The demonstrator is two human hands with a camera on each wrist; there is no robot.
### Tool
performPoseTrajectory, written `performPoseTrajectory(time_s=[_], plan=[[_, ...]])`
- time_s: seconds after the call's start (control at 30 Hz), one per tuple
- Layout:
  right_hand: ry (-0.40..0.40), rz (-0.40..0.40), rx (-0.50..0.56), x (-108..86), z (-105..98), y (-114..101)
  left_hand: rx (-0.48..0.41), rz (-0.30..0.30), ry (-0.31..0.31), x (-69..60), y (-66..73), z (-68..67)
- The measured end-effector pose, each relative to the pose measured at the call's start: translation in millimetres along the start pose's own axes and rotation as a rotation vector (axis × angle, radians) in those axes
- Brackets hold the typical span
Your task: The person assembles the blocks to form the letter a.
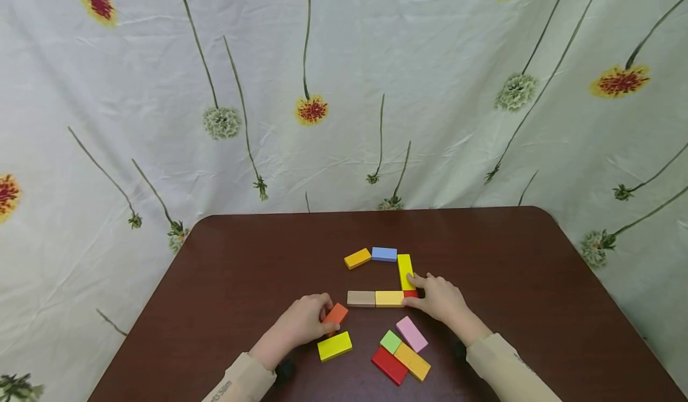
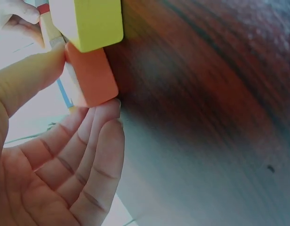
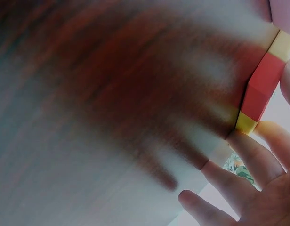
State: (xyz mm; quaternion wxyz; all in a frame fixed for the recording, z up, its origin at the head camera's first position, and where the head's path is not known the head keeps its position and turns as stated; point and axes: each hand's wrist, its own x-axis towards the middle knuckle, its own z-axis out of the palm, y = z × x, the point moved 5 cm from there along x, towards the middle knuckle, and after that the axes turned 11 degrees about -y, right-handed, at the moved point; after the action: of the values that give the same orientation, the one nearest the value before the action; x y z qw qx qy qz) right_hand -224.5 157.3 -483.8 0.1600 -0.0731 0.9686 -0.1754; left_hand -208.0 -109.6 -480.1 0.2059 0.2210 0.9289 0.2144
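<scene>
My left hand (image 1: 304, 320) pinches an orange block (image 1: 337, 313) between thumb and fingers. Just nearer lies a lime-yellow block (image 1: 335, 346), which looms large in the left wrist view. My right hand (image 1: 442, 297) touches the corner of a block outline, its fingers fairly straight. The thumb is by a red block (image 1: 410, 294) and the index finger by a yellow block (image 1: 405, 272). Left of the red block, a pale yellow block (image 1: 389, 298) and a tan block (image 1: 361, 298) continue the row. A blue block (image 1: 384, 254) and an amber block (image 1: 357, 258) form the far side.
Nearer on the brown table (image 1: 258, 252) is a loose group: a pink block (image 1: 411, 334), a green block (image 1: 390, 341), another amber block (image 1: 412, 362) and a larger red block (image 1: 389, 365). A flowered cloth (image 1: 344, 151) hangs behind the table's far edge.
</scene>
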Motion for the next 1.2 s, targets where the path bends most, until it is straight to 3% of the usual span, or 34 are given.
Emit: performPoseTrajectory(time_s=[0.17, 0.47, 0.9, 1.2], plan=[[0.002, -0.001, 0.005, -0.1, -1, 0, -0.007, -0.040, 0.022, 0.8, 0.8, 0.3], [-0.008, 0.000, -0.007, -0.3, 0, -1, -0.027, -0.079, -0.004, 4.6, 0.3, 3.9], [-0.019, 0.013, -0.012, 0.6, 0, 0, -0.044, -0.084, -0.012, 10.3, 2.2, 11.0], [-0.024, 0.019, -0.005, 1.0, 1, 0, -0.042, -0.084, -0.032, 11.3, 1.4, 8.7]])
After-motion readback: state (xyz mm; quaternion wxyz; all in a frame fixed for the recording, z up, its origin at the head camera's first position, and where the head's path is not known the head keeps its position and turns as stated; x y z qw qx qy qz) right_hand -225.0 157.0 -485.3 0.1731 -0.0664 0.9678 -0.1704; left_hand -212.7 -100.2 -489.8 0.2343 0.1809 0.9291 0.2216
